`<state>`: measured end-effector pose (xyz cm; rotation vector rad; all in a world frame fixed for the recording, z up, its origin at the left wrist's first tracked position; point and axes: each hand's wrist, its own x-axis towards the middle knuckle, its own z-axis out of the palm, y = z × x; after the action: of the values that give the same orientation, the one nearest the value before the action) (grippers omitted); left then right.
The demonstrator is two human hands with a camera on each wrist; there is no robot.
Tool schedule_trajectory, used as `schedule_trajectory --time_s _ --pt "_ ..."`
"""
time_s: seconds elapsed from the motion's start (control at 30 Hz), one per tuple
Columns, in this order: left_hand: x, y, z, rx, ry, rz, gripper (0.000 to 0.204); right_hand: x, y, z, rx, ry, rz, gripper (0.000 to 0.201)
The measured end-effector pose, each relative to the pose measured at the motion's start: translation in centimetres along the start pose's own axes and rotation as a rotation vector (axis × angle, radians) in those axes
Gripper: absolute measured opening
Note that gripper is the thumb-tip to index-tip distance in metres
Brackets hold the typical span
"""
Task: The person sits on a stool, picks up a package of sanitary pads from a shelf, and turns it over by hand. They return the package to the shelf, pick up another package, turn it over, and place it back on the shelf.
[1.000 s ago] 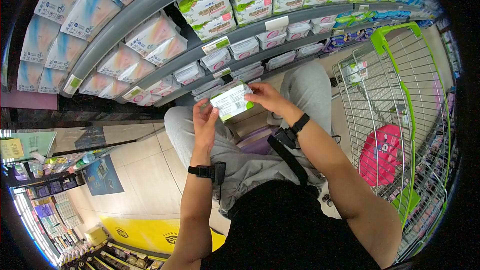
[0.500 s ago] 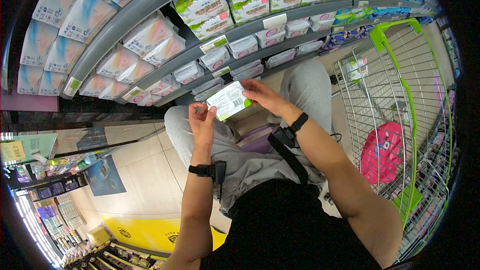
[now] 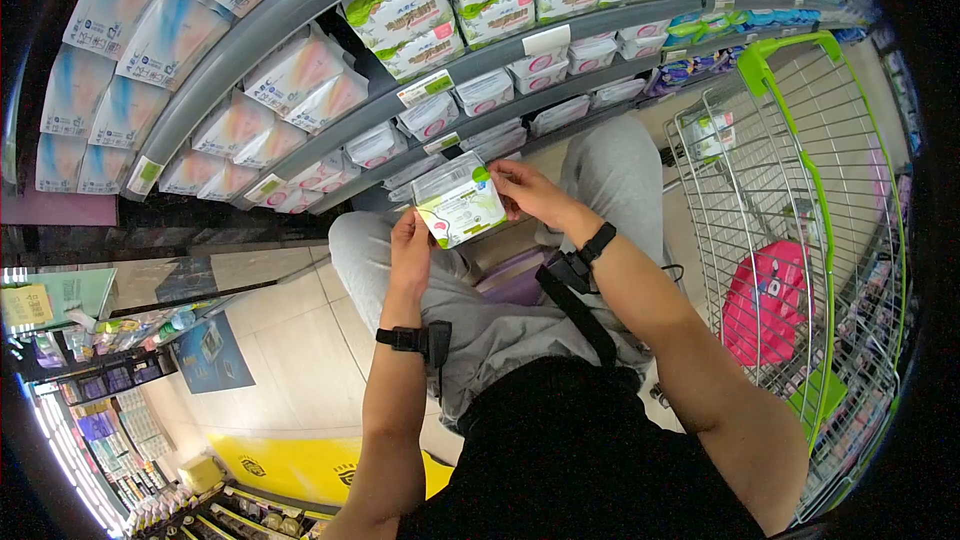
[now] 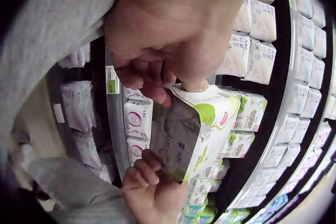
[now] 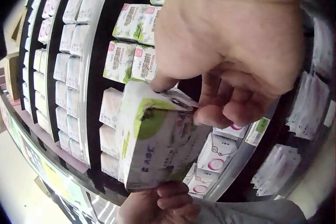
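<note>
Before the person's knees, a white-and-green pack of sanitary pads [image 3: 460, 205] is held up between both hands. The left hand [image 3: 410, 243] pinches its lower left corner between thumb and fingers. At the upper right end, the right hand [image 3: 525, 192] grips the pack, thumb on the near face. A printed face with green leaf shapes points up at the head camera, and a barcode side lies along the far edge. In the left wrist view the pack [image 4: 181, 134] shows its dark, shaded side; the right wrist view shows a green patch on the pack's corner [image 5: 152, 124].
Curved shelves [image 3: 330, 105] of stacked packs run across the front, with matching green-and-white packs [image 3: 400, 20] on an upper tier. To the right stands a wire shopping cart [image 3: 815, 170] holding a pink bag [image 3: 765, 305]. A yellow floor mat [image 3: 290, 465] lies behind on the left.
The hands have turned the pack over: the barcode face, toward the head camera before, has tipped to the far side, and a green-printed face shows. The left fingers have closed onto its corner.
</note>
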<state>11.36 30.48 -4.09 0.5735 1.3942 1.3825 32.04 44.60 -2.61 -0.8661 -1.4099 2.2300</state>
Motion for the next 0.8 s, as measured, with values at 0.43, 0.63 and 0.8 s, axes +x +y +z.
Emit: schedule_trajectory --time_s 0.43,0.63,0.8 --pt "-0.3 -0.6 -1.0 -0.008 -0.068 -0.094 0.032 0.3 -0.1 0.8 -0.009 0.147 -0.252 0.025" --pt "-1.3 1.2 1.7 -0.158 -0.106 0.087 0.045 1.3 1.9 -0.8 0.019 0.029 -0.103 0.020" --pt "-1.2 1.3 1.3 -0.173 -0.085 0.034 0.041 1.1 1.9 -1.1 -0.055 -0.011 -0.153 0.026"
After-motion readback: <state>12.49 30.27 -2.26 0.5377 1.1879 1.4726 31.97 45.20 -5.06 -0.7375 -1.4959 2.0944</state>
